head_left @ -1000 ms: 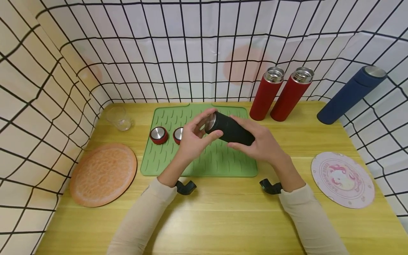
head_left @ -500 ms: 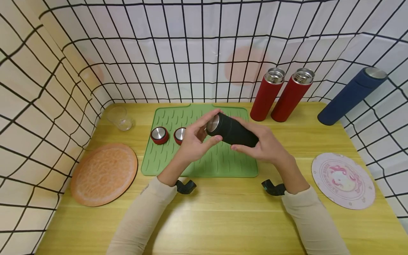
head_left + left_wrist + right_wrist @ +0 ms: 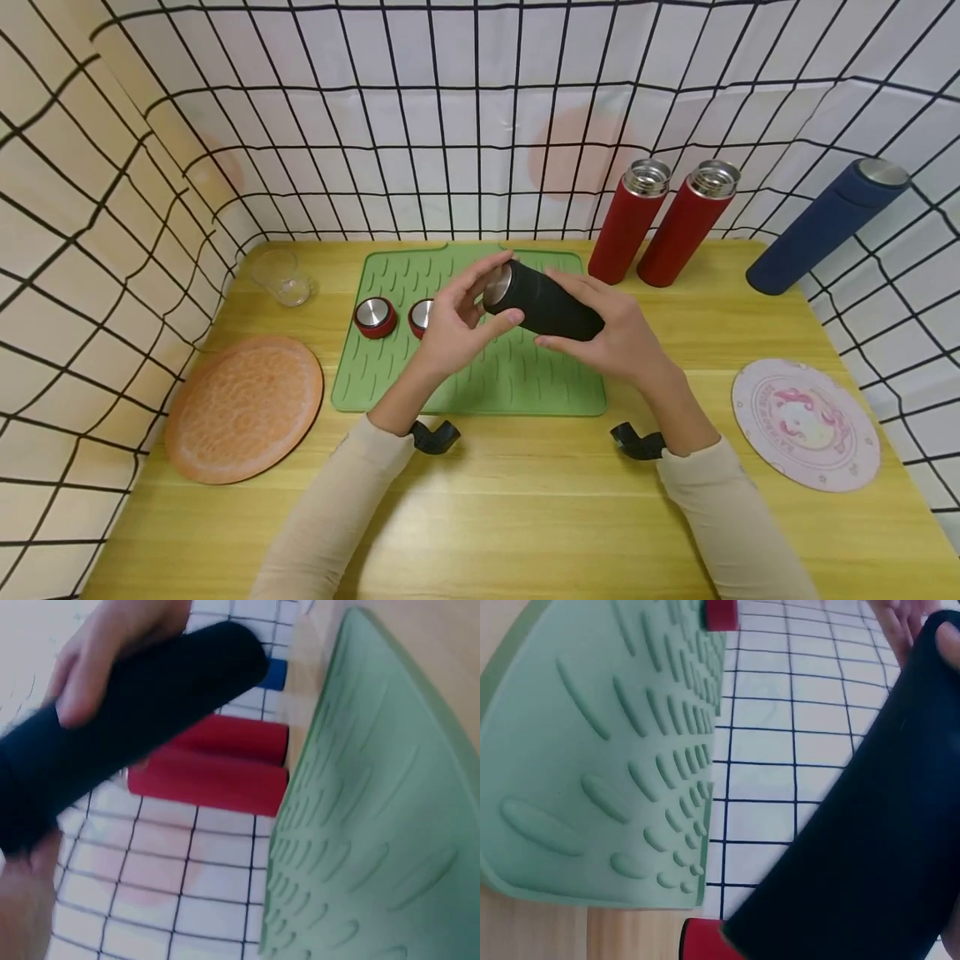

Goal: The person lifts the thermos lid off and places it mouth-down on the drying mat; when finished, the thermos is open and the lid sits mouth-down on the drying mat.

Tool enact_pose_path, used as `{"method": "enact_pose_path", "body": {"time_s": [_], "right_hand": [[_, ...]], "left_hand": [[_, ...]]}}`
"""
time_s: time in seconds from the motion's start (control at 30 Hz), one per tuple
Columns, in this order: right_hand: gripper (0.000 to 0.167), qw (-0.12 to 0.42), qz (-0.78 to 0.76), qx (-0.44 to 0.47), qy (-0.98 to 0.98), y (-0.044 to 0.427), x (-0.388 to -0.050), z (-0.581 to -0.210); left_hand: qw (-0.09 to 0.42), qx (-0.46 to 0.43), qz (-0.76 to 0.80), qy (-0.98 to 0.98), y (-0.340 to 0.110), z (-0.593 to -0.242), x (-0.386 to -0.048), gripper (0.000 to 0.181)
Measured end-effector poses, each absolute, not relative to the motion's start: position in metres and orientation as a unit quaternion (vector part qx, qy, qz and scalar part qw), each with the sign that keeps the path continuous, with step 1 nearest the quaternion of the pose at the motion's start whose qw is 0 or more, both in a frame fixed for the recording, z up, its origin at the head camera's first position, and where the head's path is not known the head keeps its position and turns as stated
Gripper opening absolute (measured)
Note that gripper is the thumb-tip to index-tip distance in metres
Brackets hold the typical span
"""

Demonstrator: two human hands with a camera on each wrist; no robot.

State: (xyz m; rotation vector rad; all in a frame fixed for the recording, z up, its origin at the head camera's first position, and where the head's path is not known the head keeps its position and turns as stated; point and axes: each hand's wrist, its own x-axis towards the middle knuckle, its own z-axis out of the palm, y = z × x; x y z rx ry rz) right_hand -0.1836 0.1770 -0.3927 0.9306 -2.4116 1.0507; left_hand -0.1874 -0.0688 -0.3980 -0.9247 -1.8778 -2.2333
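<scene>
A black flask (image 3: 551,304) with a silver-topped lid is held tilted above the green mat (image 3: 480,383), its lid end up to the left. My left hand (image 3: 461,321) grips the lid end, thumb below and fingers behind it. Around the flask's body, nearer its base, my right hand (image 3: 618,329) is curled. The left wrist view has the dark flask (image 3: 142,712) crossing it, with the right hand (image 3: 112,645) on its body. In the right wrist view the flask (image 3: 870,825) fills the right side; fingers of the left hand (image 3: 900,622) show at the top.
Two red lids (image 3: 375,317) with silver tops sit on the mat's left part. Two lidless red flasks (image 3: 628,225) and a blue flask (image 3: 825,225) stand behind at the right. A clear glass (image 3: 291,290), an orange round mat (image 3: 243,410) and a pink round mat (image 3: 806,425) lie around.
The flask and both hands shifted slightly right and then back left. Both hands keep their hold on it throughout.
</scene>
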Motion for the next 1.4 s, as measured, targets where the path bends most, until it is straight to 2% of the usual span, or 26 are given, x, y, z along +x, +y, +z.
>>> {"method": "enact_pose_path", "body": {"time_s": [0.13,0.23,0.4,0.53,0.7,0.77,0.87,0.97,1.03,1.13,1.3,1.4], "right_hand": [[0.087,0.112,0.401,0.333,-0.846,0.182,-0.181,-0.388],[0.086,0.098,0.4,0.338,-0.846,0.182,-0.181,-0.386],[0.085,0.128,0.383,0.338,-0.85,0.179,-0.181,-0.388],[0.086,0.173,0.36,0.33,-0.855,0.175,-0.181,-0.391],[0.086,0.22,0.328,0.322,-0.861,0.174,-0.182,-0.392],[0.086,0.217,0.33,0.326,-0.859,0.175,-0.182,-0.391],[0.087,0.186,0.356,0.334,-0.853,0.178,-0.182,-0.389],[0.088,0.151,0.388,0.337,-0.845,0.181,-0.182,-0.388],[0.087,0.139,0.403,0.335,-0.84,0.181,-0.182,-0.386],[0.088,0.14,0.412,0.332,-0.837,0.181,-0.181,-0.385],[0.088,0.173,0.389,0.325,-0.845,0.178,-0.179,-0.386],[0.088,0.185,0.378,0.327,-0.846,0.178,-0.179,-0.387]], "left_hand": [[0.016,-0.387,-0.713,-0.585,-0.076,-0.399,-0.191,0.071],[0.022,-0.398,-0.704,-0.588,-0.078,-0.399,-0.192,0.072],[0.05,-0.357,-0.696,-0.621,-0.076,-0.399,-0.19,0.067],[0.075,-0.272,-0.702,-0.654,-0.07,-0.394,-0.185,0.056],[0.096,-0.18,-0.698,-0.686,-0.064,-0.389,-0.179,0.056],[0.09,-0.193,-0.701,-0.681,-0.064,-0.389,-0.18,0.063],[0.058,-0.273,-0.713,-0.643,-0.067,-0.39,-0.183,0.074],[0.022,-0.361,-0.719,-0.594,-0.071,-0.39,-0.187,0.069],[0.014,-0.386,-0.716,-0.582,-0.073,-0.39,-0.188,0.064],[0.025,-0.364,-0.712,-0.6,-0.075,-0.389,-0.187,0.06],[0.065,-0.26,-0.71,-0.651,-0.071,-0.389,-0.184,0.061],[0.071,-0.252,-0.707,-0.656,-0.069,-0.39,-0.184,0.071]]}}
